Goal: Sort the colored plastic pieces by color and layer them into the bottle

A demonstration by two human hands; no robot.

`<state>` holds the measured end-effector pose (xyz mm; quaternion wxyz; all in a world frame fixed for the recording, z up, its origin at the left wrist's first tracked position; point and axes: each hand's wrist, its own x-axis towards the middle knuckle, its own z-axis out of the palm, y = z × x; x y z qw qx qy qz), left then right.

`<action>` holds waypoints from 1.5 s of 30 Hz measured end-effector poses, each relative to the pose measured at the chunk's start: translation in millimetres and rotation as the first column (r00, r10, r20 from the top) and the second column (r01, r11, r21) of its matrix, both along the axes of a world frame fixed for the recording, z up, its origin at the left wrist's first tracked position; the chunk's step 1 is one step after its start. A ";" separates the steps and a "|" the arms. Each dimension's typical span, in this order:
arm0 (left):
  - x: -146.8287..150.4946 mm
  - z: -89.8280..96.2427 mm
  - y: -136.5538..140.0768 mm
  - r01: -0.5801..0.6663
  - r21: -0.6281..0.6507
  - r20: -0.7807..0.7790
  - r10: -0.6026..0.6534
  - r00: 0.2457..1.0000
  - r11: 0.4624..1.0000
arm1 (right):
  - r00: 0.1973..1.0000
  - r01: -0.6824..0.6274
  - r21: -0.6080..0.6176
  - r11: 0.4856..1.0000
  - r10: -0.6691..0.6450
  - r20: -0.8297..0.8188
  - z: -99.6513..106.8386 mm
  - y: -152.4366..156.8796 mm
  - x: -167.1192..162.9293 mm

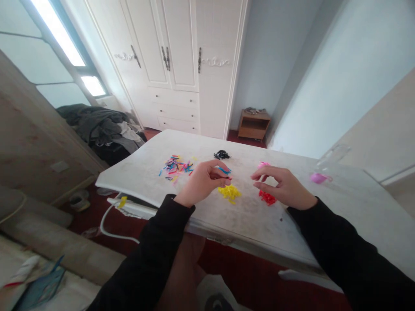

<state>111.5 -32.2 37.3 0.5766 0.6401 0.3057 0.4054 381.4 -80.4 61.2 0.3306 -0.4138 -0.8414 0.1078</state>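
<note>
My left hand [210, 178] is pinched above the table, left of centre, with a tiny reddish strip [230, 178] at its fingertips. Just behind those fingers lies a blue heap [223, 170], partly covered by the hand. A yellow heap [229, 194] of small strips sits below them. My right hand [275, 183] hovers with thumb and fingers apart, nothing visible between them. Under it a red heap [267, 198] is partly hidden, and a pink heap [263, 164] shows behind its fingers. A mixed pile of coloured strips [177, 167] lies left of my left hand.
A black heap [221, 154] lies farther back on the white table [194, 144]. On the right are a clear plastic container [333, 156], tipped over, and a pink object [319, 178]. One dark bit [281, 219] lies near the front edge. A white wardrobe [175, 69] stands behind.
</note>
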 end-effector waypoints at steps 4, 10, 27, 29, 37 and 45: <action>29.8 -6.5 -8.1 0.136 -0.011 0.026 -0.136 0.990 0.991 | 0.995 -0.092 0.032 0.995 0.093 -0.044 -2.0 -4.3 -10.8; 45.4 -7.9 -9.7 0.177 -0.006 -0.002 -0.177 0.984 0.984 | 0.993 -0.096 0.042 0.995 0.099 -0.067 -7.6 -6.4 -16.5; 41.8 -17.0 -1.8 0.093 -0.163 0.262 -0.048 0.964 0.982 | 0.864 0.396 -0.009 0.918 -0.376 -0.335 -3.9 8.4 9.1; 41.7 -17.4 -0.7 0.042 -0.162 0.257 0.001 0.966 0.986 | 0.799 0.518 -0.007 0.856 -0.486 -0.354 -4.4 18.1 25.2; 42.4 -19.3 2.8 -0.224 -0.087 0.288 0.239 0.927 0.971 | 0.740 0.625 -0.082 0.776 -0.622 -0.257 -27.0 49.3 56.4; 41.8 -19.7 4.8 -0.353 -0.059 0.293 0.355 0.888 0.934 | 0.700 0.666 -0.091 0.740 -0.663 -0.264 -33.9 60.4 64.4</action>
